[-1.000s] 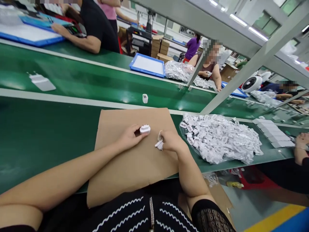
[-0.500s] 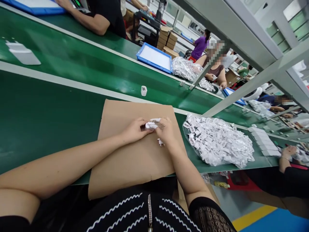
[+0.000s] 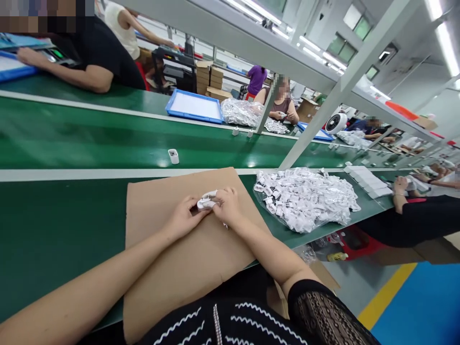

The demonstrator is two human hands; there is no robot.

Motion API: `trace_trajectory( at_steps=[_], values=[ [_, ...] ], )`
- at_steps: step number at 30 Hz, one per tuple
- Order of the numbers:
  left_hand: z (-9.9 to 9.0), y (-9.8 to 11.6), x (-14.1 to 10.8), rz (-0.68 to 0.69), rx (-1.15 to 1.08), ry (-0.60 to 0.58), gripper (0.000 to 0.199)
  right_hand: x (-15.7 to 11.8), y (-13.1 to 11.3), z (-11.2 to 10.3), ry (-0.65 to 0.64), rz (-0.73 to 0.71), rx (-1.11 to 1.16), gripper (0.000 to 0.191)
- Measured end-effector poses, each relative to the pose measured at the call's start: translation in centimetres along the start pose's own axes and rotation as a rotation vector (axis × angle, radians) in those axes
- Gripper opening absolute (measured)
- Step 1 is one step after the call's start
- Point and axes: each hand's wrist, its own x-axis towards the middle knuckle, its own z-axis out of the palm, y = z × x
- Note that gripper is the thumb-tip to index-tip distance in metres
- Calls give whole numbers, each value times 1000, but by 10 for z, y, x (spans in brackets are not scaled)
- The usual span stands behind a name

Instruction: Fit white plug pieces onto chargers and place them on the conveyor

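- L hand (image 3: 185,218), ctr of frame: fingers curled, narrow, holding L side of white plastic part (image 3: 205,202).
- R hand (image 3: 228,206): fingers (image 3: 220,193) narrow, pinching same part from R side. Black lace sleeve (image 3: 323,314) on R arm, btm R.
- Part sits between both hands, above cardboard sheet; kind not verifiable, fingers cover most of it.
- Small white bit (image 3: 225,225) just below R hand; too small to ID.
- Cardboard sheet (image 3: 204,258) lies under both hands on green conveyor belt (image 3: 72,215).
- Clear plastic bag (image 3: 302,199) of small white parts on belt, R of sheet, near R hand.
- White blocks (image 3: 366,181) in a row beyond bag. Co-worker's hand (image 3: 400,183) nearby, R edge.
- White cube (image 3: 173,156) on farther belt, upper ctr.
- Far: blue tray (image 3: 194,106), second clear bag (image 3: 240,112), co-worker's forearm (image 3: 61,72) upper L, cardboard boxes (image 3: 210,79) upper ctr.
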Motion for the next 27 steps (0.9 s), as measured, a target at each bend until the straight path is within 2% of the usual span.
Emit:
trace_trajectory(
  at_steps=[3, 7, 12, 14, 16, 18, 20, 22, 25, 27],
  values=[
    [0, 5, -5, 74, 16, 65, 46, 0, 1, 2, 13, -11, 30, 15],
    [-4, 10, -9, 156, 135, -21, 27, 1, -2, -9, -3, -24, 110, 18],
    [-8, 9, -8, 121, 173, -18, 29, -11, 8, -38, 1, 23, 96, 58],
    [-10, 6, 1, 80, 160, -26, 32, -17, 18, -47, -125, 70, 36, 66],
    [-13, 1, 19, 40, 165, -12, 35, -19, 28, -49, -310, 133, 19, 58],
    [-18, -7, 49, -8, 216, 22, 38, -19, 33, -47, -399, 164, 42, 41],
    [-22, -14, 87, -87, 299, 77, 39, -17, 33, -43, -366, 155, 97, 29],
    [-26, -21, 129, -152, 354, 138, 38, -13, 30, -39, -275, 144, 179, 24],
    [-31, -30, 181, -224, 397, 218, 38, -8, 31, -30, -140, 173, 327, 26],
    [-34, -34, 201, -279, 420, 245, 38, -4, 35, -24, -75, 233, 450, 32]
  ],
)
